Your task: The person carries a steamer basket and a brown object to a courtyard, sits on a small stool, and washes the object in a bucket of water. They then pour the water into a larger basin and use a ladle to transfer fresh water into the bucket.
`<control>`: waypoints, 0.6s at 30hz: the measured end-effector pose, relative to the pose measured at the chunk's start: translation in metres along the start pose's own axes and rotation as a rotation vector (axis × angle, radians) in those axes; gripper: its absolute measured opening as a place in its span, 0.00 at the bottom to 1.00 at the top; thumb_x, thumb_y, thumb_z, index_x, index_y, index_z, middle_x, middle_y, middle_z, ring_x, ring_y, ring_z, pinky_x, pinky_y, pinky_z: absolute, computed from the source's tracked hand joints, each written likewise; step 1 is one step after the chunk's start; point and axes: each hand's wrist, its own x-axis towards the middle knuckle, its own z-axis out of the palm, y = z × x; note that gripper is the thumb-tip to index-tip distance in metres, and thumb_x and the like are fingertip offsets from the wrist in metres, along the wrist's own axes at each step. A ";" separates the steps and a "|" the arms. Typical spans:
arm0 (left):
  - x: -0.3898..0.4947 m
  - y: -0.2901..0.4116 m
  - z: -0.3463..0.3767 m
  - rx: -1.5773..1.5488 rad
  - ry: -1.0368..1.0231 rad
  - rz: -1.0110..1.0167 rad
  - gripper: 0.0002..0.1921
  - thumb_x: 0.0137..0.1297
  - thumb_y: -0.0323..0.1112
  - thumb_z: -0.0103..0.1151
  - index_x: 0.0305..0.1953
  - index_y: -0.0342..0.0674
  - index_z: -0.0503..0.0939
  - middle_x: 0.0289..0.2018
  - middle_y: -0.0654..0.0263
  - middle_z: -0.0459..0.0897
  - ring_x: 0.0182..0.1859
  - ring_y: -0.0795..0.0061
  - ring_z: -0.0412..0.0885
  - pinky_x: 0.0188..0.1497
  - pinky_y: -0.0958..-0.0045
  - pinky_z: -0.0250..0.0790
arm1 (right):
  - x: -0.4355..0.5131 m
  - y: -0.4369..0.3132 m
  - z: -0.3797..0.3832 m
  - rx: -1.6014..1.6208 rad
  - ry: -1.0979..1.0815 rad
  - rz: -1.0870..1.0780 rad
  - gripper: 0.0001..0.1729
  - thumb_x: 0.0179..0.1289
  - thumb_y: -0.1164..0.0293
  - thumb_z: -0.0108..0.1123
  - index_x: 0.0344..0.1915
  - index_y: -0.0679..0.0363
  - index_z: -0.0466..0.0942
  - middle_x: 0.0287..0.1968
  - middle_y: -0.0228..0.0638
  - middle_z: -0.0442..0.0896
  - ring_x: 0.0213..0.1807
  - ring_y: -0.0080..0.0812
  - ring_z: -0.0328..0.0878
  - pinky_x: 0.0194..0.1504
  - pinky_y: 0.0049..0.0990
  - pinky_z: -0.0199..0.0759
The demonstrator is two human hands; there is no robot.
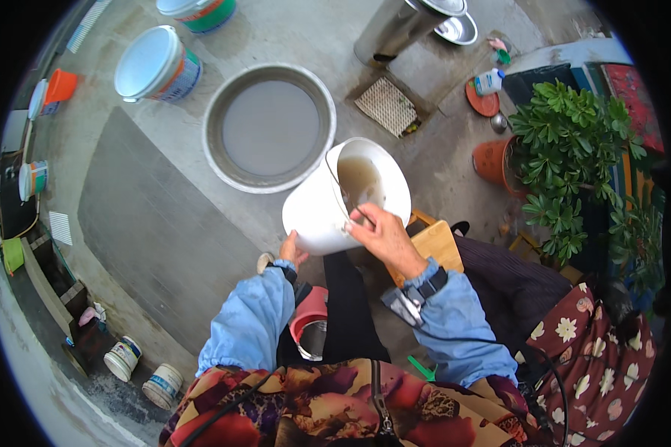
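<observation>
A white plastic bucket [319,209] hangs tilted in front of me, its mouth facing up and right, with murky brownish water [360,179] inside. My right hand [388,237] grips the thin wire handle at the near rim. Against the lower outside of the bucket, near its base, rests my left hand [294,250]; its fingers are partly hidden. Just beyond the bucket, a wide metal basin [212,128] stands on the concrete floor, holding greyish liquid [271,128].
A woven drain cover [387,106] lies in a floor recess. Lidded paint buckets [148,64] stand at upper left, a metal cylinder [388,31] above. A wooden stool [439,246], a seated person [587,363] and a potted plant [495,162] are at right; a pink bucket [310,304] is near my legs.
</observation>
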 end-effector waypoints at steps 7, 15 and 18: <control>0.064 0.017 0.084 -0.058 -0.002 -0.024 0.29 0.59 0.56 0.41 0.56 0.43 0.59 0.53 0.58 0.64 0.55 0.64 0.62 0.55 0.63 0.55 | 0.116 0.078 -0.041 -0.120 -0.004 -0.030 0.17 0.48 0.59 0.59 0.30 0.61 0.71 0.17 0.35 0.69 0.21 0.30 0.69 0.25 0.28 0.63; 0.115 0.052 0.135 -0.072 -0.021 0.019 0.28 0.61 0.50 0.42 0.56 0.35 0.56 0.51 0.53 0.65 0.54 0.59 0.65 0.54 0.61 0.60 | 0.211 0.148 -0.065 -0.157 0.091 -0.018 0.16 0.49 0.59 0.57 0.30 0.62 0.73 0.21 0.38 0.75 0.26 0.32 0.73 0.30 0.29 0.66; 0.129 0.062 0.141 -0.075 -0.050 0.028 0.28 0.61 0.49 0.43 0.55 0.35 0.57 0.50 0.51 0.65 0.54 0.58 0.65 0.54 0.61 0.61 | 0.234 0.163 -0.068 -0.130 0.105 -0.034 0.16 0.49 0.59 0.56 0.30 0.61 0.73 0.22 0.39 0.76 0.27 0.33 0.74 0.31 0.29 0.66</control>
